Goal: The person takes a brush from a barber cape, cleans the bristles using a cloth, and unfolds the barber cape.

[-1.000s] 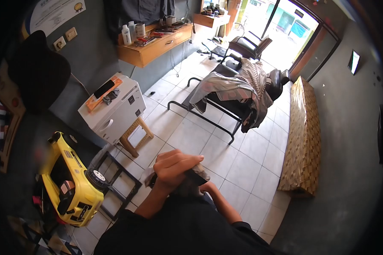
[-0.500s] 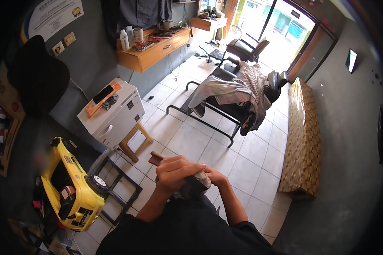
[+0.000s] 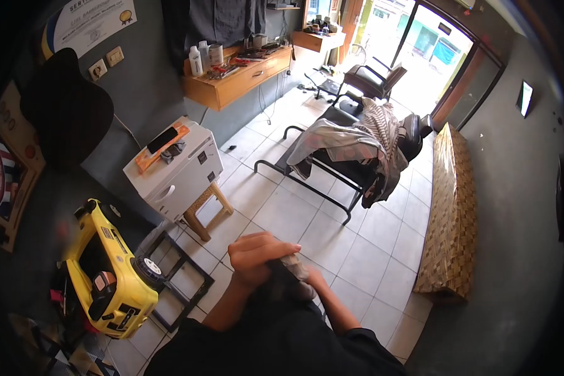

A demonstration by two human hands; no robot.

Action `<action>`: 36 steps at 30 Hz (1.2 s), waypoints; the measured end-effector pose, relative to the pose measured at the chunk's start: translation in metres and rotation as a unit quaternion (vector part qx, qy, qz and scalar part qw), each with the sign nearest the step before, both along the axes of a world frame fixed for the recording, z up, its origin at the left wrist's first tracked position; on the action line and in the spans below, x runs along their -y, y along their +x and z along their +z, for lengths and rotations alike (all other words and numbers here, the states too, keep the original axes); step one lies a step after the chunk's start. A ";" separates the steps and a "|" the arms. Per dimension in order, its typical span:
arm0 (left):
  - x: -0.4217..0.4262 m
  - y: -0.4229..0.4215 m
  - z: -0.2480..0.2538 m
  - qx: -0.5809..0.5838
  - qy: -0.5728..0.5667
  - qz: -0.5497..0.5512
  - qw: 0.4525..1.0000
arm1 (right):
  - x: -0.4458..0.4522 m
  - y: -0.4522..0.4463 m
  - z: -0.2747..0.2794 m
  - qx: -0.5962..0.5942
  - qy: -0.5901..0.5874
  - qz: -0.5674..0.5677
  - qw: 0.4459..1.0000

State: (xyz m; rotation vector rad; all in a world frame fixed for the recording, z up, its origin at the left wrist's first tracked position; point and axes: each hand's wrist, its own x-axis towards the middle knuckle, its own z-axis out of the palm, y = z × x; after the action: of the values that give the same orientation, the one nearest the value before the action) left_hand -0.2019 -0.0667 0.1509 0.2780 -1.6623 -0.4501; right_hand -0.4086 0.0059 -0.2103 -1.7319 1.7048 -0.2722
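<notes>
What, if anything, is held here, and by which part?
A dark, greyish thing, too unclear to name; the left hand curls over its far end. The right hand is partly hidden.

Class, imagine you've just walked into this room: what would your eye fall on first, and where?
Probably the bright yellow toy car at lower left, vivid against the dark surroundings. Next might come the black reclining chair beyond the hands, with a crumpled greyish cloth draped over it. At lower centre, the wearer's left hand curls over a partly hidden object, with the right hand close beside it.
</notes>
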 end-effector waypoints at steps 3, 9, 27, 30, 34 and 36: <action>0.004 -0.002 -0.002 0.030 0.004 0.017 0.999 | 0.021 -0.007 0.119 0.137 0.130 -0.022 0.982; 0.004 -0.004 -0.005 0.086 0.015 0.096 0.992 | 0.007 0.003 0.214 0.681 0.169 0.011 0.713; 0.015 0.008 0.002 0.095 0.077 0.114 0.986 | -0.018 -0.020 0.108 0.180 0.179 -0.200 0.946; 0.014 0.003 -0.003 0.124 0.088 0.101 0.983 | -0.007 -0.011 0.191 0.515 0.173 -0.127 0.830; 0.016 0.004 -0.007 0.133 0.072 0.132 0.980 | -0.002 -0.003 0.193 0.584 0.192 -0.020 0.789; 0.016 0.008 -0.008 0.117 0.067 0.168 0.977 | 0.000 0.007 0.184 0.449 0.216 0.000 0.867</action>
State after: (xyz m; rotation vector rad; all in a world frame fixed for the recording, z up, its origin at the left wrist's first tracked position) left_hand -0.1935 -0.0829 0.1428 0.7237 -1.7707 -0.2821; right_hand -0.4014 0.0060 -0.0263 -1.0035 0.9631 -0.5452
